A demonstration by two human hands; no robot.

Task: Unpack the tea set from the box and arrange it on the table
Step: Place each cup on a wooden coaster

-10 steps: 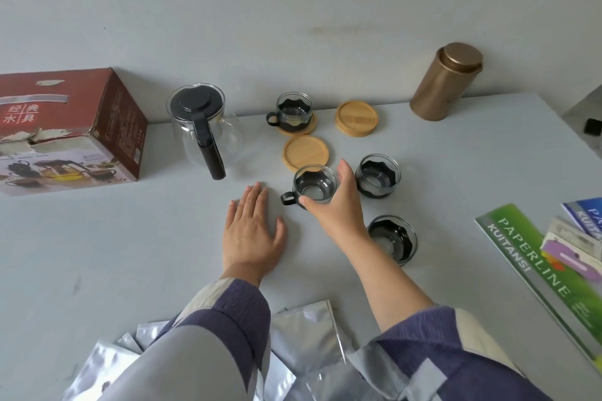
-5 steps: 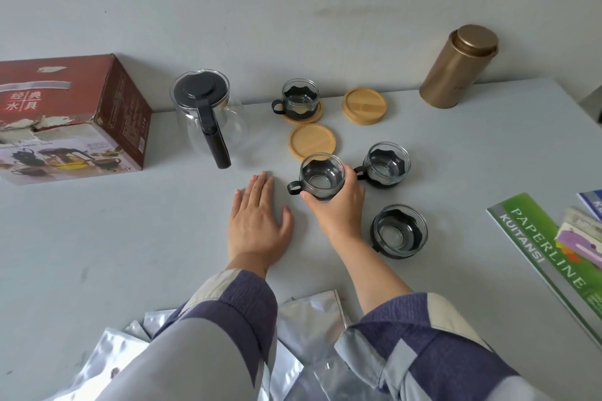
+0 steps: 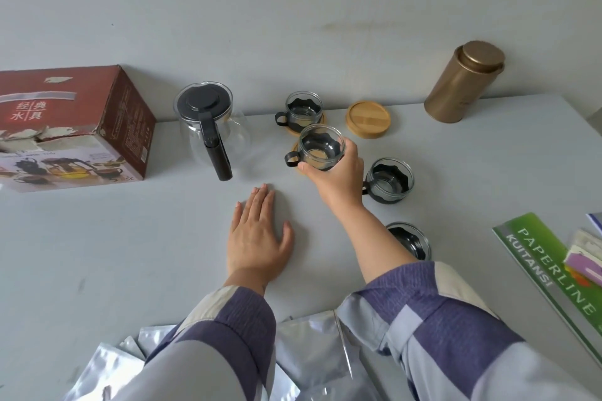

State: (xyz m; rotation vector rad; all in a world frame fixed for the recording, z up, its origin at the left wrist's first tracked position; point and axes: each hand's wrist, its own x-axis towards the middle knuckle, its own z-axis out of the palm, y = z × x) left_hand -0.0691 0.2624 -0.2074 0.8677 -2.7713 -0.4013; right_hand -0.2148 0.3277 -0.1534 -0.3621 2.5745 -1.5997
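Pale grey bench (image 3: 97, 254) against a plain grey wall, seen from above. At far left lies a red tea set box (image 3: 75, 127); beside it stands a glass teapot (image 3: 211, 130) with a black lid and handle. The right hand (image 3: 335, 179) grips a glass cup (image 3: 321, 148) from its near side, fingers curled round it, holding it over a wooden coaster (image 3: 321, 156) seen through the glass. Behind it, a second cup (image 3: 303, 109) sits on another coaster, with a bare coaster (image 3: 368, 119) to its right. Two more cups (image 3: 389, 180) (image 3: 412, 239) stand near the right forearm. The left hand (image 3: 257, 238) lies flat on the bench, fingers straight. A gold canister (image 3: 464, 81) stands by the wall
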